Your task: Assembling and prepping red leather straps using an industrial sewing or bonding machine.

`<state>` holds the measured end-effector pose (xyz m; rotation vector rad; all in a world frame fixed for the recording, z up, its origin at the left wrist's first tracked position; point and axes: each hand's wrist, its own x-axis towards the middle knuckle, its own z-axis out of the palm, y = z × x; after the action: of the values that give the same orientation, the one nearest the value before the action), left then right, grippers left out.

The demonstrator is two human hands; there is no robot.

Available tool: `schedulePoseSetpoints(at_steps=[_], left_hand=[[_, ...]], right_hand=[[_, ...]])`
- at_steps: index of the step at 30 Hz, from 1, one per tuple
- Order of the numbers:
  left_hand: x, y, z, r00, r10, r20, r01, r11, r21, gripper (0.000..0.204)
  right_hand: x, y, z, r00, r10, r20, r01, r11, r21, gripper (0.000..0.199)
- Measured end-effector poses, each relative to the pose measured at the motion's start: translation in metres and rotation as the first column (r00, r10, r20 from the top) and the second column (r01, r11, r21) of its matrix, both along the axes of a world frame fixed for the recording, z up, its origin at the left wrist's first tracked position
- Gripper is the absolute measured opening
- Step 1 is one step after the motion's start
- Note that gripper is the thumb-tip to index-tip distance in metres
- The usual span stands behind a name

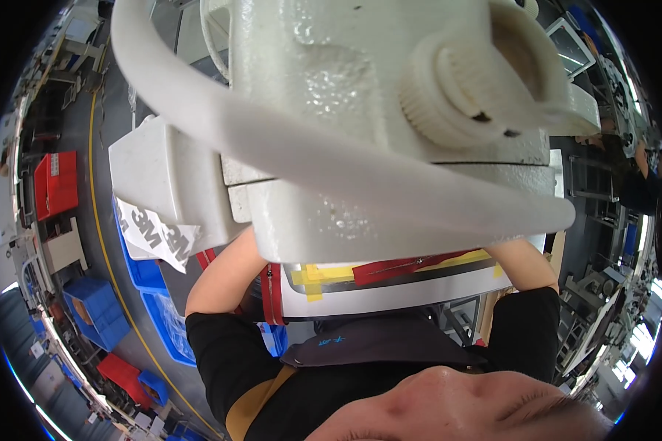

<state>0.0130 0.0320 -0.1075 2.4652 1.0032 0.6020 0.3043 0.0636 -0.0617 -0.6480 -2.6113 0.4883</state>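
A large white industrial machine head [324, 81], apparently a sewing machine, fills the upper middle of the view. A thick pale bar [331, 165] crosses in front of it. My left forearm [224, 275] reaches under the machine's left side, my right forearm [524, 264] under its right side. The machine hides both hands, so what they hold or touch does not show. Between my forearms a red zipper strip [390, 271] lies on the work surface, just below the machine body. Another red zipper strip [271, 294] hangs over the table's front edge, nearest my left arm.
Yellow tape [314, 287] marks the white table edge [368, 300]. Blue bins [168, 323] stand on the left below the machine. Farther left are a red bin [56, 184], a blue box [95, 312] and a yellow floor line [99, 220]. Racks and workstations line the right.
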Motion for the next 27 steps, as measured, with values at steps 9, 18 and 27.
schedulePoseSetpoints(at_steps=[9, 18, 27], left_hand=[[0.022, 0.013, 0.039, 0.981, -0.066, -0.18, 0.087, 0.99, 0.114, 0.026], [0.02, 0.002, 0.036, 0.998, 0.002, -0.063, 0.013, 0.97, 0.245, 0.022], [0.022, 0.005, 0.042, 0.99, -0.007, -0.141, 0.046, 0.961, 0.271, 0.029]], right_hand=[[-0.026, -0.029, 0.006, 0.964, -0.267, 0.014, 0.266, 0.964, 0.005, 0.028], [-0.05, -0.033, 0.023, 0.942, -0.335, 0.038, 0.323, 0.929, 0.181, 0.026], [-0.053, -0.037, 0.021, 0.925, -0.373, 0.07, 0.337, 0.893, 0.297, 0.027]])
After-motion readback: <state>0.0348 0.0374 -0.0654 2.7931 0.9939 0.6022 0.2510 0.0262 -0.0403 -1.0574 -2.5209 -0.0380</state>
